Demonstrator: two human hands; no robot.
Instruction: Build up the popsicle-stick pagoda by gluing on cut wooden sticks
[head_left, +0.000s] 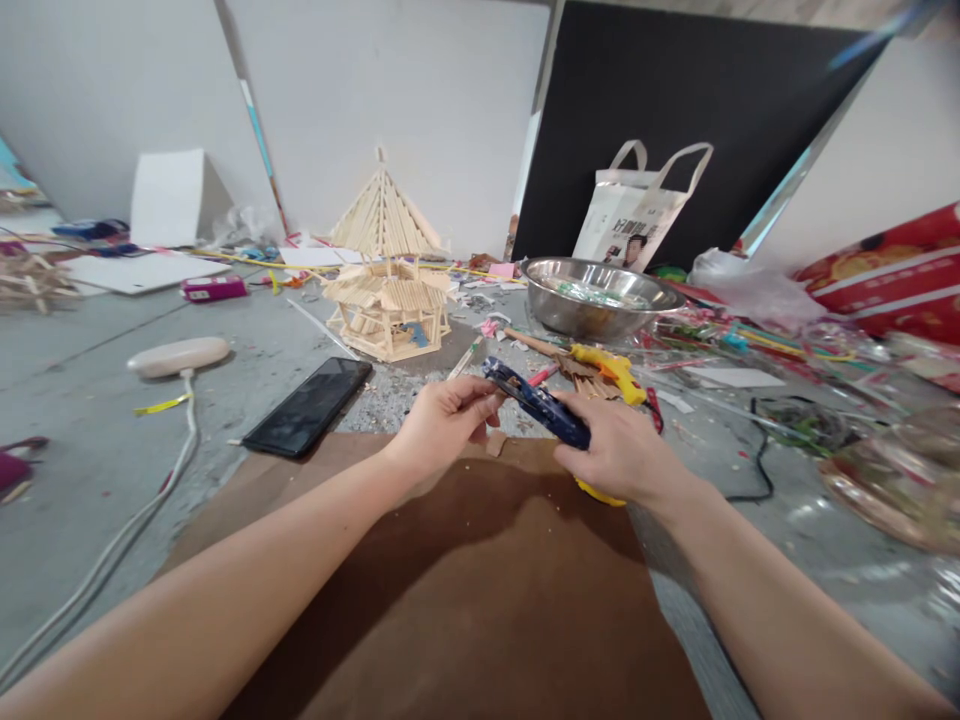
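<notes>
Right hand (619, 447) wraps its grip round a blue tool (541, 404), left hand (444, 418) pinched closed, contents unclear.

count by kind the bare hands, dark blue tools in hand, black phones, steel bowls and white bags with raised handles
Bare hands: 2, left hand and right hand
Dark blue tool in hand: 1
Black phone: 1
Steel bowl: 1
White bag with raised handles: 1
Total: 6
</notes>
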